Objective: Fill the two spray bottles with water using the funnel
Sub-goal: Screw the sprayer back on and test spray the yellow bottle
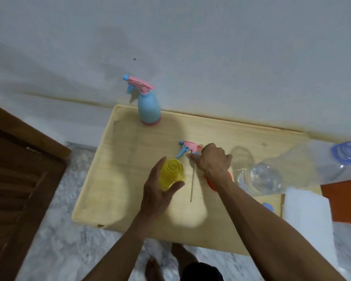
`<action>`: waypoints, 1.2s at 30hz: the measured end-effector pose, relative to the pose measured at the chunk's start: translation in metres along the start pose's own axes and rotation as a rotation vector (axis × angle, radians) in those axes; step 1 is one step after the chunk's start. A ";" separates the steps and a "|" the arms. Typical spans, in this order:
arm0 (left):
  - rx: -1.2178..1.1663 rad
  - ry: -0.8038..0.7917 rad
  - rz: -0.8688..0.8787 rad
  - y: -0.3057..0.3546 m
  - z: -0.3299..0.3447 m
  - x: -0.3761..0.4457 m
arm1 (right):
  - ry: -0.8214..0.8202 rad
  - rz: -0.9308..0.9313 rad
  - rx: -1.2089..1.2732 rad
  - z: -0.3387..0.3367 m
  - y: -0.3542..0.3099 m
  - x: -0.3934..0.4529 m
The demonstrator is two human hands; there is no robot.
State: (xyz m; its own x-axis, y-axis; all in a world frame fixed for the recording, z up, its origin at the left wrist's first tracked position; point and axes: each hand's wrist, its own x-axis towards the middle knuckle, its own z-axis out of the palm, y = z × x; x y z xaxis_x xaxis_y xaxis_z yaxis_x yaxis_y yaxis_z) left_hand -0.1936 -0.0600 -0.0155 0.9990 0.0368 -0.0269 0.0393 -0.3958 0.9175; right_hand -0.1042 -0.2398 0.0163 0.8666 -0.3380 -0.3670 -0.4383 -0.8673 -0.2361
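Your left hand wraps the open yellow bottle upright on the worktop; your right hand, fingers closed on the removed sprayer head, lies nearer the orange funnel (mostly hidden beneath that wrist).

Dim, soft indoor light falls from overhead, casting a broad rounded shadow over the pale wooden tabletop toward six o'clock. Wide-angle distortion bends the edges, and the clear plastic water bottle at three o'clock blurs.
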 end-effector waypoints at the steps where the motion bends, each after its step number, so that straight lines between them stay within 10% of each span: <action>1: 0.000 -0.001 -0.008 -0.001 0.001 0.001 | -0.002 0.006 0.004 0.002 -0.001 0.002; 12: -0.063 0.058 -0.041 0.015 -0.003 0.005 | -0.022 0.106 0.206 -0.001 -0.008 0.005; 18: -0.299 0.143 -0.066 0.050 -0.038 -0.001 | 0.047 0.165 0.817 -0.045 -0.013 -0.025; 28: -0.463 0.065 0.068 0.111 -0.092 -0.038 | 0.229 -0.156 1.445 -0.157 -0.017 -0.139; 36: -0.398 -0.012 0.135 0.144 -0.112 -0.075 | 0.528 -0.570 1.471 -0.235 -0.039 -0.242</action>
State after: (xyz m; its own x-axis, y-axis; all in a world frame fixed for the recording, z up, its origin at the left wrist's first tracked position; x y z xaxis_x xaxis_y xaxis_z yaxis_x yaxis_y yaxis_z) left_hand -0.2652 -0.0173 0.1628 0.9949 -0.0022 0.1013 -0.1013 -0.0108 0.9948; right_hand -0.2410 -0.2100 0.3259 0.8296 -0.4638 0.3108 0.3721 0.0442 -0.9271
